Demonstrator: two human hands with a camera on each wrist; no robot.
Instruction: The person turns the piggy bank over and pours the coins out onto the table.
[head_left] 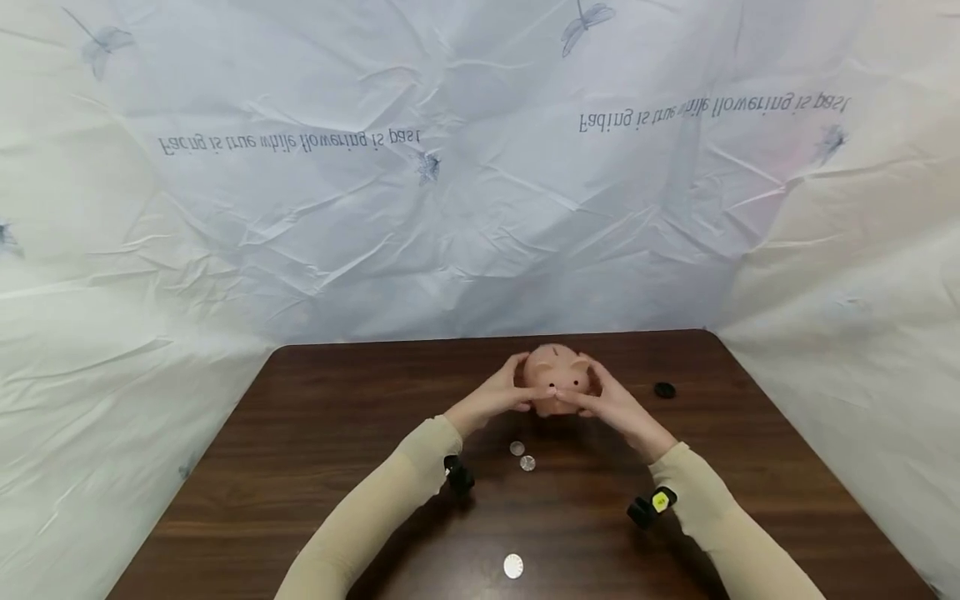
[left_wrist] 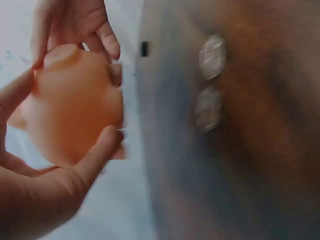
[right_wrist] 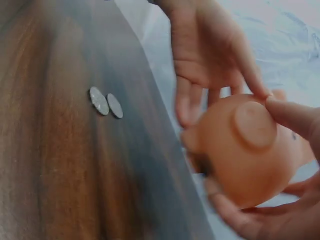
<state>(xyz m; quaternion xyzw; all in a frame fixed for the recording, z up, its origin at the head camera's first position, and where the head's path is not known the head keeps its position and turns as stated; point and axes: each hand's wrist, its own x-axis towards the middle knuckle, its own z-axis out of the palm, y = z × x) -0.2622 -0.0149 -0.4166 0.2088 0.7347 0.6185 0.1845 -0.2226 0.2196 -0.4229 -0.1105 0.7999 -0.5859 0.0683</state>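
Observation:
A pink piggy bank (head_left: pixel 557 360) is held between both hands above the far part of the table, its eyes facing me and the coin slot on top. My left hand (head_left: pixel 495 393) grips its left side, the thumb reaching across beside the snout. On the other side my right hand (head_left: pixel 621 410) grips it the same way, and the two thumb tips meet near the snout (right_wrist: pixel 256 125). A dark patch shows on the underside in the right wrist view. Two silver coins (head_left: pixel 517 448) lie on the table just in front of the bank.
A third coin (head_left: pixel 513 567) lies near the front of the brown wooden table (head_left: pixel 337 467). To the right of the bank sits a small black round piece (head_left: pixel 664 390). A pale printed sheet (head_left: pixel 480 208) hangs behind and along both sides.

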